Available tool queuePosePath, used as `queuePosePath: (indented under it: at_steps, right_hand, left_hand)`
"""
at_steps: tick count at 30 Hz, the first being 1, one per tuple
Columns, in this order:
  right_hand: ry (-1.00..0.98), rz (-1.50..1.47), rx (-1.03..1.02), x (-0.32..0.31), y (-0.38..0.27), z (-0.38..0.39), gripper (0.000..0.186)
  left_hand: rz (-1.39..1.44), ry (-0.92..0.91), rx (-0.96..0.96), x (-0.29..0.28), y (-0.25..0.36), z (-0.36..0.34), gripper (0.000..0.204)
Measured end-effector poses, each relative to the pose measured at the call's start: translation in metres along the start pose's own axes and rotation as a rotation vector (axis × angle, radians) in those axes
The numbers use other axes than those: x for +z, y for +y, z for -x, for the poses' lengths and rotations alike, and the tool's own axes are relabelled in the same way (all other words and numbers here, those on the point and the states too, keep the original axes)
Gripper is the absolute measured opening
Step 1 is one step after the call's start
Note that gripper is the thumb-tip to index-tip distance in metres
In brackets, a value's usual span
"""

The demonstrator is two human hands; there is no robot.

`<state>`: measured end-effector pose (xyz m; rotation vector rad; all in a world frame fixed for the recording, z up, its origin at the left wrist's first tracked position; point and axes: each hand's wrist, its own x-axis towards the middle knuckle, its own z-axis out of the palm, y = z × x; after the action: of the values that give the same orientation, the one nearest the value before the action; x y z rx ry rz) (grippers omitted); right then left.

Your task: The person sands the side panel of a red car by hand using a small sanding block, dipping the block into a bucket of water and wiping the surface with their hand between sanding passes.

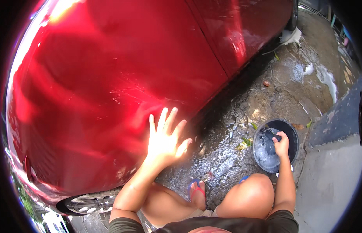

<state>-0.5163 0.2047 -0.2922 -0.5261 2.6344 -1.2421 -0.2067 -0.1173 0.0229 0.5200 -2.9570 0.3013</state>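
Note:
The glossy red car panel (111, 58) fills the upper left, with streaks and scratches or wet marks near its lower part. My left hand (165, 139) is open, fingers spread, against or just in front of this panel; I cannot tell whether it touches. At the right, my right hand (281, 143) grips a dark sponge or cloth (271, 137) inside a black bucket (255, 151) holding greyish, foamy liquid.
Wet concrete ground (223, 136) runs beside the car, with scattered leaves (243, 143) and foam patches (327, 81). A grey concrete ledge (332, 167) borders the right. My bent knees and sandalled foot (198, 192) are below; a car wheel (89, 204) shows at lower left.

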Motion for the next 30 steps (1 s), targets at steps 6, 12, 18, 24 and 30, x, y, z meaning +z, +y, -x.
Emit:
queuePosePath:
  at_steps: [6, 12, 18, 24, 30]
  right_hand:
    - [-0.035, -0.443, -0.09, 0.004, -0.084, 0.034, 0.014]
    - [-0.001, -0.703, -0.213, -0.049, -0.111, 0.084, 0.019]
    - [0.068, -0.791, -0.122, -0.036, -0.146, 0.085, 0.048]
    - [-0.183, -1.148, 0.281, -0.021, -0.161, 0.083, 0.047]
    - [-0.182, -1.088, 0.181, -0.012, -0.154, 0.083, 0.022]
  left_hand:
    - [0.619, -0.282, 0.126, 0.044, 0.027, 0.002, 0.044]
    - [1.269, -0.333, 0.177, 0.096, 0.142, -0.062, 0.063]
    - [1.817, -0.538, -0.248, 0.131, 0.161, -0.077, 0.049]
    - [2.027, -0.506, -0.258, 0.135, 0.138, -0.064, 0.046]
    - [1.968, -0.44, -0.582, 0.129, 0.153, -0.054, 0.036]
